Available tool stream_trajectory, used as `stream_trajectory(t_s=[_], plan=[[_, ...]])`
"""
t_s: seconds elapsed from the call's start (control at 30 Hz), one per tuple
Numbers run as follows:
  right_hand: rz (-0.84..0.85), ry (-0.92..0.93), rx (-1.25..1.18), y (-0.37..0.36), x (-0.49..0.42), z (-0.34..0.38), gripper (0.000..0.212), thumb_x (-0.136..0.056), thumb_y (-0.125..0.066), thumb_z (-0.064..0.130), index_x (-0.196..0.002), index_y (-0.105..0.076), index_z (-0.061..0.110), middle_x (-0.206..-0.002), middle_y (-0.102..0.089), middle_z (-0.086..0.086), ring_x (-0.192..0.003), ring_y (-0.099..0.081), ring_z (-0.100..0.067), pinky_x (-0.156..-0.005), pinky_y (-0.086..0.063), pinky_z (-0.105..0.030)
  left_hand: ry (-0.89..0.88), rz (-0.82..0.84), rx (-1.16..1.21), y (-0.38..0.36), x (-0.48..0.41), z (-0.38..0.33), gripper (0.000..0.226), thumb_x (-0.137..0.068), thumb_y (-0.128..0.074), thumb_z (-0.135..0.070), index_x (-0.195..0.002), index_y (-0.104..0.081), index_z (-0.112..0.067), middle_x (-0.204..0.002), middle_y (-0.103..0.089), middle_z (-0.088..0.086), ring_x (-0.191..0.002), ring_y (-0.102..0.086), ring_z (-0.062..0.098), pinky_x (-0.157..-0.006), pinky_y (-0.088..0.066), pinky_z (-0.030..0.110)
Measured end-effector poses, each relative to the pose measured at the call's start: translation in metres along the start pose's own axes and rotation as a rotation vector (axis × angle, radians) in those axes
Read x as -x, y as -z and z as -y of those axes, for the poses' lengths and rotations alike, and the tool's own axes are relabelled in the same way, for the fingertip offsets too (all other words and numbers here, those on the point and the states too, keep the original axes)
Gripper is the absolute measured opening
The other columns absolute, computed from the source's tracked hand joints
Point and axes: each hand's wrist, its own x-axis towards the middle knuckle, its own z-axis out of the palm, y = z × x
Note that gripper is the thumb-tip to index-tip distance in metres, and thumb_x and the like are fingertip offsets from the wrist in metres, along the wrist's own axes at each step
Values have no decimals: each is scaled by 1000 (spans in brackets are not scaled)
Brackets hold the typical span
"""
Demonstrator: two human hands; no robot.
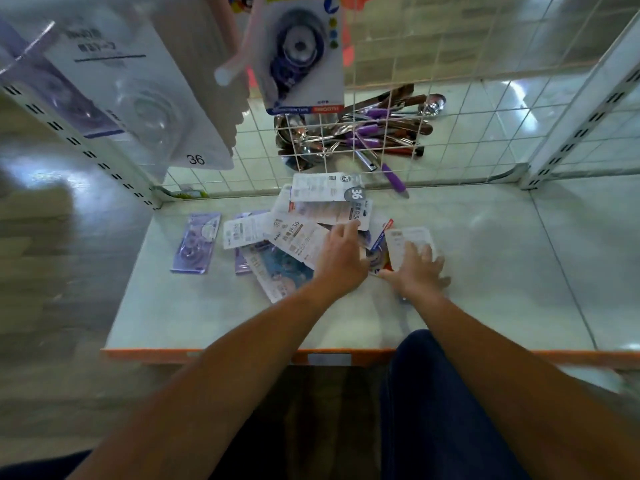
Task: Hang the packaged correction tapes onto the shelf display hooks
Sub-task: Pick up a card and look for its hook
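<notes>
Several packaged correction tapes lie scattered on the pale shelf board (pixel 485 271). My left hand (pixel 341 259) reaches into the pile, and its fingertips pinch the lower edge of a face-down package marked 36 (pixel 325 197). My right hand (pixel 420 271) rests with spread fingers on a white-backed package (pixel 408 237) at the pile's right side. A purple package (pixel 195 242) lies apart on the left. Above, a correction tape package (pixel 301 53) hangs on a display hook. A white hook (pixel 235 57) juts out beside it, and further packages (pixel 138 98) hang close at the upper left.
A wire grid panel (pixel 450 98) forms the back of the shelf. Behind it lies a heap of spoons and scoops with purple and brown handles (pixel 367 129). Slotted white uprights (pixel 585 126) stand at both sides. The shelf's front edge is orange (pixel 242 355).
</notes>
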Motion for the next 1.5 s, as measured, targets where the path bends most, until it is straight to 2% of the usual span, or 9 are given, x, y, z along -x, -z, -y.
stream_trajectory(t_s=[0.13, 0.4, 0.67, 0.87, 0.97, 1.07, 1.23, 1.4, 1.5], plan=[[23, -38, 115, -21, 4, -14, 83, -80, -63, 53, -145, -12, 40, -153, -3, -6, -139, -11, -41, -103, -27, -67, -145, 143, -209, -24, 7, 6, 61, -83, -64, -14, -138, -38, -14, -139, -41, 8, -126, -38, 27, -102, -38, 36], [71, 34, 44, -26, 18, -15, 71, -83, -61, 37, -142, -22, 40, -143, -21, -7, -124, -28, -35, -93, -39, -53, -203, 206, -366, -36, 12, 12, 73, -85, -65, -13, -147, -27, -18, -153, -27, 1, -142, -20, 22, -113, -25, 38], [-228, 323, -74, 9, 45, -12, 33, -92, -47, 14, -120, -63, 21, -111, -67, -10, -96, -62, -32, -75, -49, -35, -160, 211, -329, -20, 22, 17, 80, -85, -64, -8, -149, -20, -24, -161, -7, -3, -147, -9, 21, -113, -27, 43], [-208, 529, -222, 73, 62, 12, 18, -89, -61, 28, -99, -74, 21, -98, -73, 1, -82, -63, -13, -71, -44, -21, -209, 53, -132, 6, 26, 11, 68, -84, -68, -20, -144, -36, -23, -153, -34, 2, -144, -22, 26, -115, -27, 51], [-191, 583, -332, 97, 78, 29, 18, -85, -67, 32, -98, -73, 20, -97, -72, 1, -81, -57, -8, -72, -41, -18, -172, 16, 28, 24, 33, 8, 45, -82, -73, -24, -122, -56, -14, -117, -61, 6, -113, -54, 26, -94, -46, 39], [-228, 582, -386, 107, 86, 40, 15, -81, -70, 35, -90, -73, 23, -91, -71, 4, -82, -59, -8, -69, -40, -19, -76, 137, 148, 43, 42, 8, 30, -84, -73, -25, -109, -58, -18, -102, -61, 0, -97, -58, 20, -78, -44, 28], [-223, 587, -440, 120, 95, 49, 15, -81, -69, 39, -85, -69, 25, -76, -63, 12, -72, -56, -3, -62, -39, -15, 86, 149, 575, 57, 64, 19, 30, -83, -74, -15, -109, -61, -15, -107, -68, 4, -102, -63, 23, -92, -53, 39], [-110, 564, -741, 120, 107, 55, 7, -83, -70, 30, -77, -67, 29, -84, -71, -1, -85, -67, -21, -82, -55, -45, 96, 90, 865, 74, 81, 21, 31, -84, -69, -5, -112, -61, -16, -111, -70, 4, -105, -66, 21, -88, -55, 32], [-105, 594, -887, 121, 120, 64, 10, -85, -68, 22, -85, -69, 12, -91, -69, -20, -82, -65, -27, -81, -53, -47, 52, 23, 896, 83, 89, 14, 35, -85, -69, -6, -118, -59, -12, -112, -70, 4, -104, -67, 19, -87, -55, 32]])
